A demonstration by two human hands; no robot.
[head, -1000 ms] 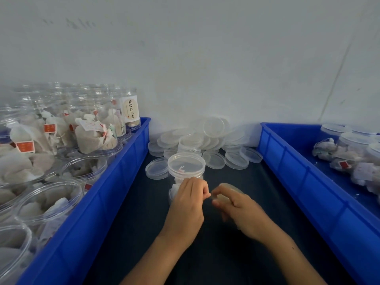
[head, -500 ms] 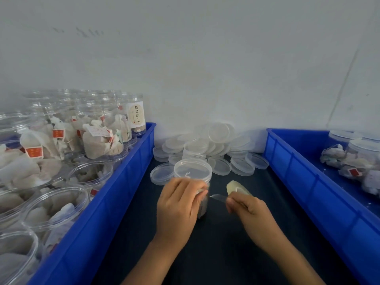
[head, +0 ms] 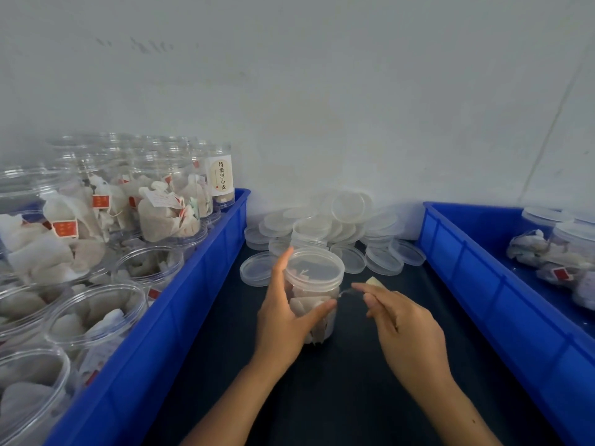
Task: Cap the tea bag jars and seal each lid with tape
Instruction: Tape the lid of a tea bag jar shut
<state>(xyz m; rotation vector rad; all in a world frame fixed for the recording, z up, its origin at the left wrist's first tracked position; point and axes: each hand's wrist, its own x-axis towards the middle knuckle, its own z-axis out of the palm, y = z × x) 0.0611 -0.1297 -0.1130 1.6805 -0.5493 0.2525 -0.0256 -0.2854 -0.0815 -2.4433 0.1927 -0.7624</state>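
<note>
Gripping the capped jar (head: 314,294) from its left side, the left hand (head: 283,320) has its thumb pressed on the near wall and its fingers (head: 283,262) curled up round the far side to the lid rim. Jar stands upright on the dark surface (head: 338,397), between the two hands, tea bags visible through the clear wall. Right hand (head: 405,333) sits just right of the jar, its fingers pinched narrow on a strip of clear tape (head: 346,292) that runs to the jar wall just under the lid (head: 317,265); a pale tape roll (head: 375,281) shows just beyond these fingertips. Whether the roll is also held, cannot tell. Left blue bin (head: 193,300) carries many open jars (head: 93,313) of tea bags, one at the far end bearing a printed label. Right blue bin (head: 483,284) holds capped jars (head: 570,249). Beyond the held jar, a heap of loose clear lids (head: 341,220) lies against the pale wall (head: 322,107).
</note>
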